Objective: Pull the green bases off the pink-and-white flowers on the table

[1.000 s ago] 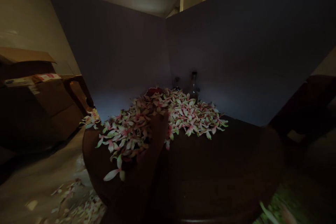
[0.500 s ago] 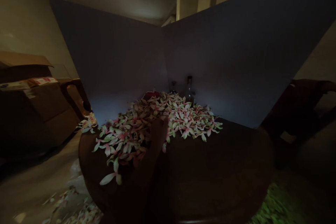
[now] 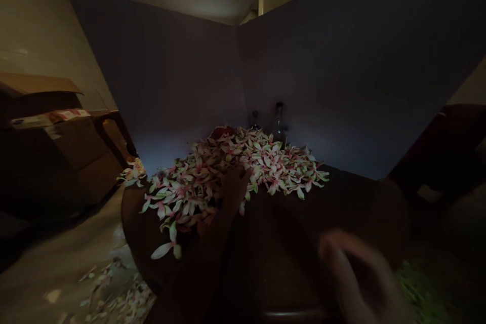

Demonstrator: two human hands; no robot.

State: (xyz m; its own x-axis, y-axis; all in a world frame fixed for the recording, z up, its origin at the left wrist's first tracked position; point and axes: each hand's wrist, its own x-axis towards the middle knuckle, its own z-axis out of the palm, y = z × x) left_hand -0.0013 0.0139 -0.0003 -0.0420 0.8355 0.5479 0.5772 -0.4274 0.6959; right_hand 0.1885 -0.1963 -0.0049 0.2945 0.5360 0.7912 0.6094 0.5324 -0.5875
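**Hands.** Your left hand (image 3: 236, 186) rests on the heap of pink-and-white blossoms (image 3: 279, 167), its fingers close together among the petals. You cannot tell whether they pinch anything. Your right hand (image 3: 357, 276) is blurred, low at right over the near part of the table, and you cannot tell how its fingers stand or whether they hold anything.

**Location.** The heap lies across the far half of a round dark wooden table (image 3: 353, 223), in front of a grey-blue board backdrop (image 3: 163, 76). A clear glass bottle (image 3: 279, 124), a small dark bottle (image 3: 254, 120) and a red object (image 3: 222, 132) stand or lie at its back edge. Fallen blossoms (image 3: 114, 288) lie on the floor at left.

**Risks.**
- Blossoms at the left side of the table reach its edge, so a sideways sweep of your left hand could push more onto the floor.
- The glass bottle stands upright and narrow against the heap. Reaching across the pile could tip it.
- The dim light hides the table's edge and the bottles' bases, so you could misjudge your reach.
- Petals tangled together could drag neighbours along when you lift a few.
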